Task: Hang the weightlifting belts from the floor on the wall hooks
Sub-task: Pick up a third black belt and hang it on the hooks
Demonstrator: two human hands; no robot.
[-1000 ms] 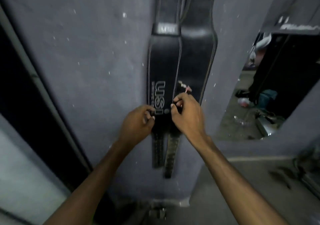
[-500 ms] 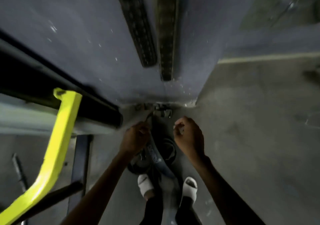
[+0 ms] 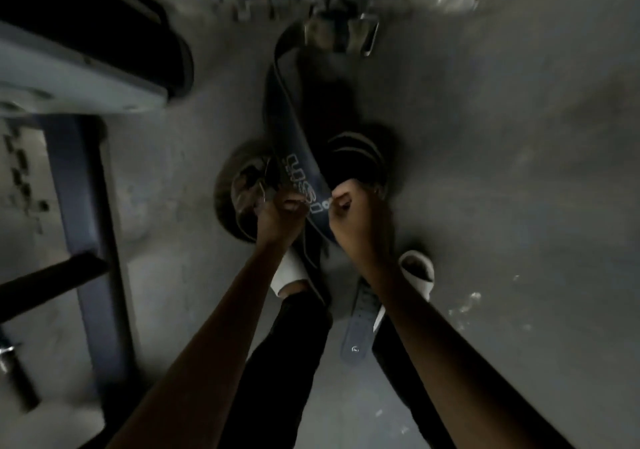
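A dark weightlifting belt (image 3: 294, 137) with white "USI" lettering lies on the concrete floor, its metal buckle (image 3: 341, 33) near the wall base. My left hand (image 3: 280, 216) is closed on the belt's left edge beside the lettering. My right hand (image 3: 353, 216) is closed on its right edge. The belt's perforated strap end (image 3: 360, 324) trails between my feet. A coiled belt (image 3: 239, 189) sits under my left hand, and another coiled belt (image 3: 356, 161) with pale stripes lies just beyond my right hand. No wall hooks are in view.
A blue steel machine frame (image 3: 86, 223) and a padded bench edge (image 3: 86, 78) stand at the left. My feet in white slides (image 3: 419, 272) are below the belts. Bare concrete floor (image 3: 519, 171) spreads to the right.
The view swung from the belts hanging on the wall down to the floor. Both hands dropped from the hung belts and closed on the lettered belt lying there.
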